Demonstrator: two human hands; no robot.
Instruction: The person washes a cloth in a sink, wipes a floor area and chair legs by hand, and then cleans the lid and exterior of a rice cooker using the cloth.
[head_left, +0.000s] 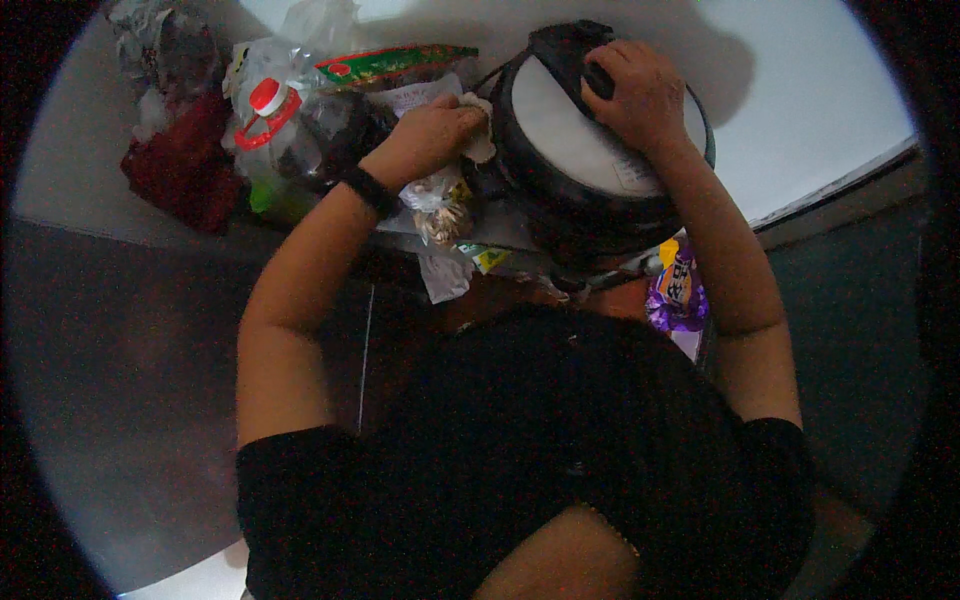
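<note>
A round black cooker-like appliance (577, 217) with a pale lid panel (547, 112) stands at the counter's front, right of centre. My right hand (637, 90) is closed around a black knob or handle on its top. Bunched in my left hand (435, 131) is a pale cloth (481, 139), at the appliance's left side; whether it presses on the wall I cannot tell. Just below that hand sits a clear bag of dried food (444, 217). A dark band circles my left wrist.
Left of my hands stands a big clear plastic bottle (311, 139) with a red cap and handle. Beyond it are a dark red bag (187, 169) and a green packet (405, 64). A purple packet (677, 289) lies below the counter's edge (832, 184), near my right forearm.
</note>
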